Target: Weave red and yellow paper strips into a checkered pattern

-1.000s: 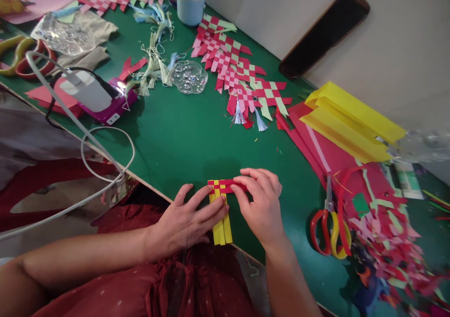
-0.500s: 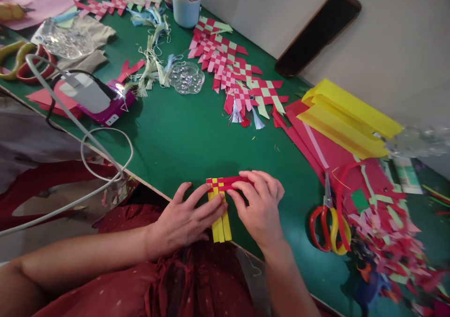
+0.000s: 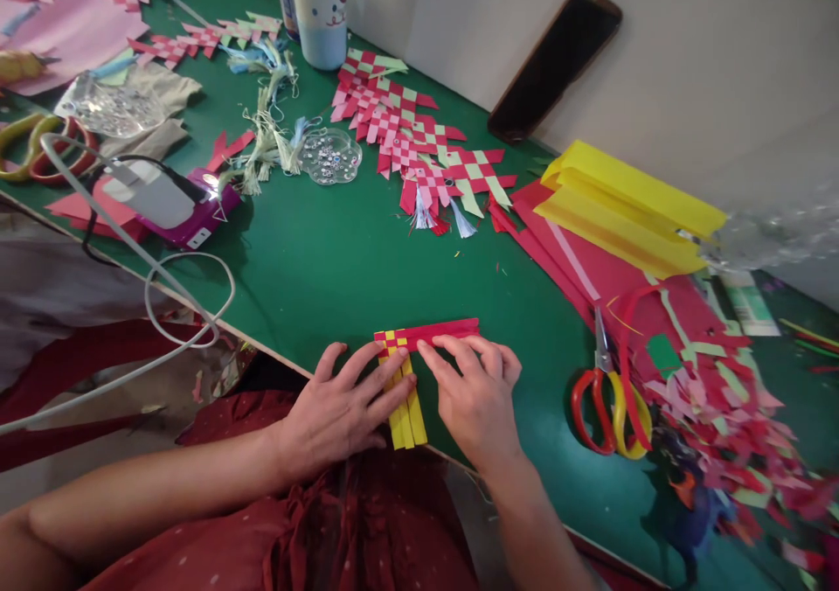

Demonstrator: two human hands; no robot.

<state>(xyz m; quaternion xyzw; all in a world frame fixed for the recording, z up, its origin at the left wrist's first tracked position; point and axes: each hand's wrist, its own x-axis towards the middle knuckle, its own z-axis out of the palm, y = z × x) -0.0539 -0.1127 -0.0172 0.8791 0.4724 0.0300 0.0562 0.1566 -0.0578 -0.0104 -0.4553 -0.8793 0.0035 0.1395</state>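
A small woven paper piece (image 3: pixel 391 339) with a red-and-yellow check lies near the table's front edge. Its yellow paper strips (image 3: pixel 410 420) hang down toward me, and its red paper strips (image 3: pixel 452 329) run off to the right. My left hand (image 3: pixel 347 403) lies over the weave with fingers spread, holding it down against the table. Over the red strips rests my right hand (image 3: pixel 475 390), its fingers stretched out and their tips touching the strips by the weave. The undersides of the fingers are hidden.
Red-and-yellow-handled scissors (image 3: pixel 609 407) lie right of my hands, beside a heap of paper scraps (image 3: pixel 727 416). Woven paper fish (image 3: pixel 419 136), a bead dish (image 3: pixel 331 156) and tassels (image 3: pixel 266 128) are farther back. A phone (image 3: pixel 556 62) leans on the wall. At left runs a white cable (image 3: pixel 190 281).
My right fingers have shifted down off the upper red strip and flattened, baring the strips' right ends. My left hand keeps its place on the weave. The whole view has shifted slightly.
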